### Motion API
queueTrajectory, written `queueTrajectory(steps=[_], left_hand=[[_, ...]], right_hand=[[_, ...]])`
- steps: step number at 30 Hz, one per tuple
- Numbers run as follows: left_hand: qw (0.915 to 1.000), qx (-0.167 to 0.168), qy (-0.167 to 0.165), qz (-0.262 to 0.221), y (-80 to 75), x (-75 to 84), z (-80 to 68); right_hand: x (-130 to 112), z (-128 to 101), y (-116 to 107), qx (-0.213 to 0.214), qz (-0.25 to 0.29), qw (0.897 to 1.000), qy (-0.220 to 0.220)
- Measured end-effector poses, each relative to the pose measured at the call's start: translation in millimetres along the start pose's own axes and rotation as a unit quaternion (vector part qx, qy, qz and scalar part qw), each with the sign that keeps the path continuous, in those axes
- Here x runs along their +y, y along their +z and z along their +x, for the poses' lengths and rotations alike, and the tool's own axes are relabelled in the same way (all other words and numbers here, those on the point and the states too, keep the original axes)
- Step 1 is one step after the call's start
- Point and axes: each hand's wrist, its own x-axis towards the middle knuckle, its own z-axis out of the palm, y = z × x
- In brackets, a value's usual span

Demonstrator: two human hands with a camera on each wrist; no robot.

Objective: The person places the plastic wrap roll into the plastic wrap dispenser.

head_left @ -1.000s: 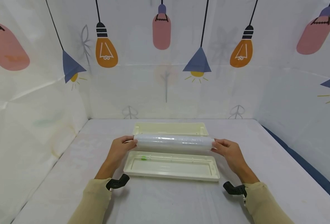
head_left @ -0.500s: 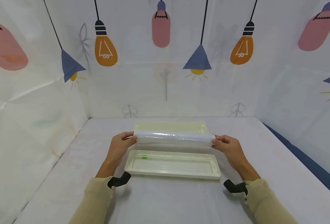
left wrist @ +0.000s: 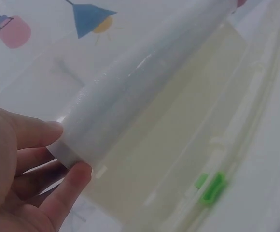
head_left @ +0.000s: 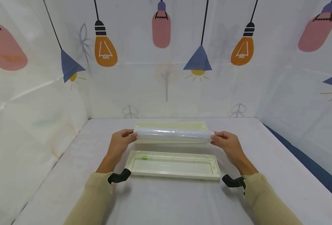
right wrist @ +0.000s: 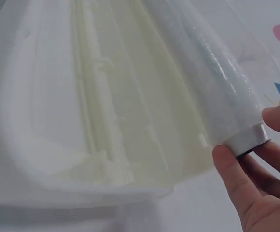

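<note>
A roll of clear cling film [head_left: 173,134] hangs level above the far cream tray [head_left: 170,124]. My left hand [head_left: 132,137] grips its left end and my right hand [head_left: 214,139] grips its right end. In the left wrist view, thumb and fingers of my left hand [left wrist: 67,151] pinch the end of the roll [left wrist: 140,92] above the tray [left wrist: 178,145]. In the right wrist view my right hand [right wrist: 246,137] clasps the cardboard core end of the roll [right wrist: 212,92] over the tray [right wrist: 130,111].
A second cream tray [head_left: 171,175] lies nearer me on the white table, with a small green slider [head_left: 144,157] on a rail at its left; the slider [left wrist: 211,187] also shows in the left wrist view. Printed fabric walls enclose the table on three sides.
Both hands have carried the roll away from me, from above the gap between the trays to over the far tray.
</note>
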Motion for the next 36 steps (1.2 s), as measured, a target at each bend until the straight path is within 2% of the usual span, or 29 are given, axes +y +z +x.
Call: queueTrajectory(steps=[5, 15, 19, 26, 32, 36], left_hand=[[1.0, -0.004, -0.005, 0.006, -3.0, 1.6, 2.1], [0.9999, -0.003, 0.011, -0.001, -4.0, 1.0, 7.3], [0.9999, -0.002, 0.008, -0.006, -4.4, 1.2, 10.9], [0.9996, 0.019, 0.003, -0.021, -8.5, 2.2, 20.6], [0.9991, 0.017, -0.007, -0.039, -6.3, 2.6, 28.3], [0.9982, 0.014, -0.011, -0.057, -4.5, 4.4, 32.4]], right_hand=[[-3, 7, 0, 0.0, 0.0, 1.0, -0.001], [-2, 19, 6, 0.004, 0.033, 0.999, -0.012], [-3, 25, 11, 0.018, 0.028, 0.999, -0.006], [-6, 40, 25, 0.05, 0.046, 0.998, 0.004], [-7, 48, 31, 0.081, 0.05, 0.995, 0.03], [-7, 53, 31, 0.088, 0.051, 0.994, 0.032]])
